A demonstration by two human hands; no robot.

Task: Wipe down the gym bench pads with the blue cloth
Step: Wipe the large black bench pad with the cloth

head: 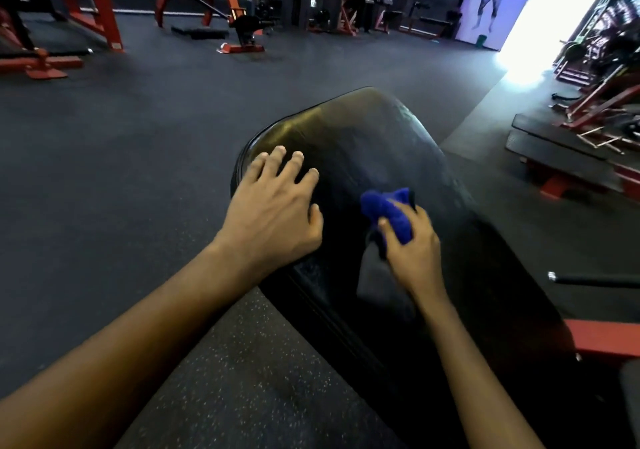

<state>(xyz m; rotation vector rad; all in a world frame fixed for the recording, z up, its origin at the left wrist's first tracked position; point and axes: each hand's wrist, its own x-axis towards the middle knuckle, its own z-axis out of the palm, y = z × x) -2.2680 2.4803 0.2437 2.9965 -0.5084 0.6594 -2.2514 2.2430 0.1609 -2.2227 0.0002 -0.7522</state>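
The blue cloth (389, 213), bunched in the gripping right hand (412, 247), sits mid-way along the black bench pad (374, 136), so the wipe would likely go best in long overlapping strokes toward its far end, pressing evenly while the open, spread-fingered left hand (273, 209) braces the pad's left edge.
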